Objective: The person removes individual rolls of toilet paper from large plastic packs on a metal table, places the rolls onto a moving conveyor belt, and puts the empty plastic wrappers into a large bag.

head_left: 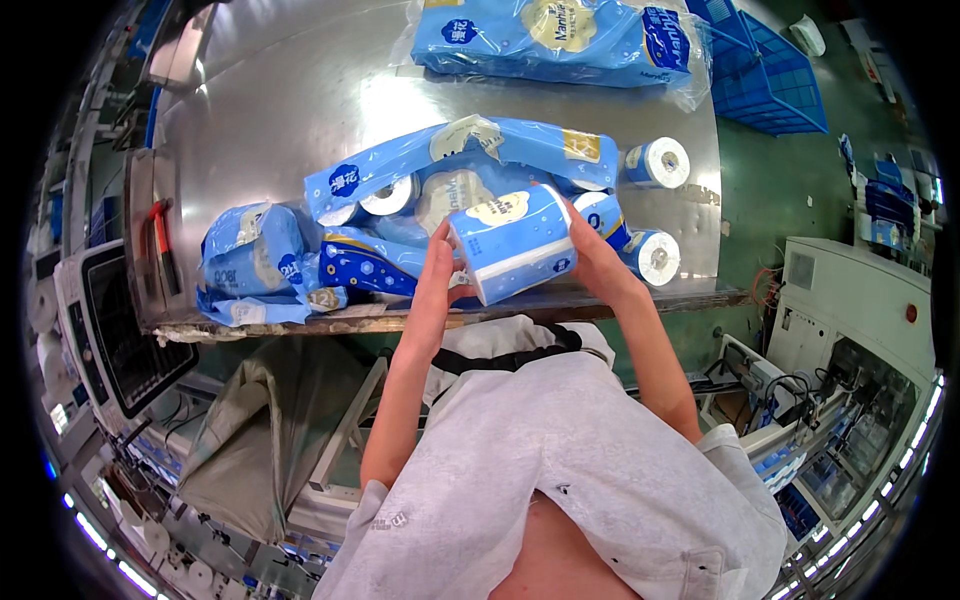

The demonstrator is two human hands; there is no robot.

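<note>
A blue wrapped pack is held up between two hands, above the near edge of the metal table, tipped a little to one side. The left hand presses on its left side and the right hand presses on its right side, so both hands are closed around it and neither is free. My guess is that the step now is holding the pack to look at it or turn it. The next move seems to call for both hands to work together and squeeze softly, because the wrap looks thin and could crease. Just past the grip lies a torn blue bag, with white rolls peeking out under it. To the right of the grip, near the right hand, are an upper roll and a lower roll, each showing a round end. Just left of the grip is a dark blue wrapper, and farther left sits a crumpled blue bag. Beyond that, at the left end, is a red tool. Far past the grip lies a big blue pack, and a blue crate is to its right.
</note>
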